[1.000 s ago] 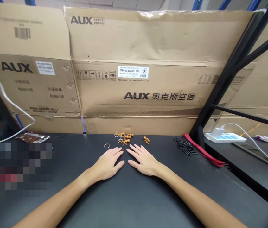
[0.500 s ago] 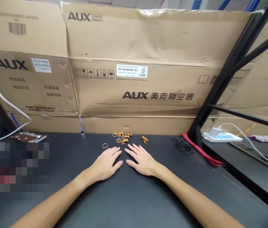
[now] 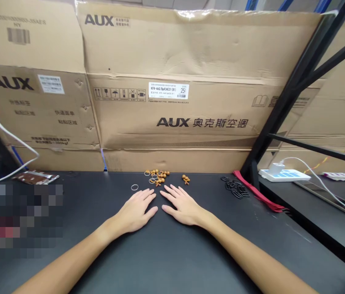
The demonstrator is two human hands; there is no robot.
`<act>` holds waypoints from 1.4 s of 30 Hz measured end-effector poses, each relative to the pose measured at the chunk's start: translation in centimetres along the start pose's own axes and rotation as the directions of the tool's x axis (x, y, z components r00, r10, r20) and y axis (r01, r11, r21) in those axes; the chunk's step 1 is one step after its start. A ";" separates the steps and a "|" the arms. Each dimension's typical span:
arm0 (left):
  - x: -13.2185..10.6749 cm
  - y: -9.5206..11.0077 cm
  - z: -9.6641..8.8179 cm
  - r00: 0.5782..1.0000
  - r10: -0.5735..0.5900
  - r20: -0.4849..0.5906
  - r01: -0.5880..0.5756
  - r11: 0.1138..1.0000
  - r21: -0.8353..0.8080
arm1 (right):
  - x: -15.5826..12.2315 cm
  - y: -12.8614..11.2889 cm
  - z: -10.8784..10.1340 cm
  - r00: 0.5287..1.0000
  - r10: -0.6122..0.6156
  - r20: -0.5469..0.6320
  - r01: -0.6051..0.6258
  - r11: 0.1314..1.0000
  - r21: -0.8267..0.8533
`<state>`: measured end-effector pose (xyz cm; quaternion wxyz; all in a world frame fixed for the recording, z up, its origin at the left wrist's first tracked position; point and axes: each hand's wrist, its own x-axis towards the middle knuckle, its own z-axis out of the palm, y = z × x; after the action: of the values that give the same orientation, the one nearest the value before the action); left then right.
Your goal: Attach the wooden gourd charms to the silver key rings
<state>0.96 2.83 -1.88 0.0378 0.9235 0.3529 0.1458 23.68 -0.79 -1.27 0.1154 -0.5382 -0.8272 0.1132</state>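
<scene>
Relative to the earlier frame, the whole scene sits slightly farther left in the frame; this indicates a small camera shift. Both hands keep their position on the tabletop [image 3: 172, 261], and no loose part shows a change of place.

Hand state: the left hand [image 3: 137, 211] and the right hand [image 3: 184, 207] are near the centre of the frame, palms down, fingers extended, thumbs apart from the fingers. Neither holds anything.

Part locations: a cluster of golden-brown beaded charms [image 3: 162, 180], with several rings among it, is just beyond the fingertips, above frame centre-bottom. A single charm [image 3: 186, 179] is to its right. A loose silver ring [image 3: 134, 190] is near the left fingertips. A pile of black loops [image 3: 237, 189] is at centre right, beside a red strap [image 3: 259, 195].

Step in hand: judged to be a rest position, with no part engaged. Any pick-up from this pose would call for a short forward reach and a fine fingertip pinch, since the parts are small and closely grouped.
</scene>
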 end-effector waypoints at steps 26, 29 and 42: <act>0.2 -0.3 0.4 0.973 -0.212 -0.096 0.213 0.977 0.003 | 0.9 3.6 0.2 0.917 0.245 -0.316 -0.308 0.937 -0.168; 0.0 0.1 -0.4 0.994 -0.080 -0.080 0.073 0.993 -0.090 | 0.5 1.3 0.6 0.915 0.147 -0.375 -0.234 0.952 -0.198; 0.3 0.5 -0.7 0.990 0.079 -0.120 -0.103 0.974 -0.200 | 0.5 0.8 0.4 0.885 -0.032 -0.464 -0.022 0.994 -0.111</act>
<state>1.25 2.63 -1.07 0.1067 0.9202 0.2947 0.2344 24.07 -0.03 -1.87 0.2800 -0.5532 -0.7818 -0.0662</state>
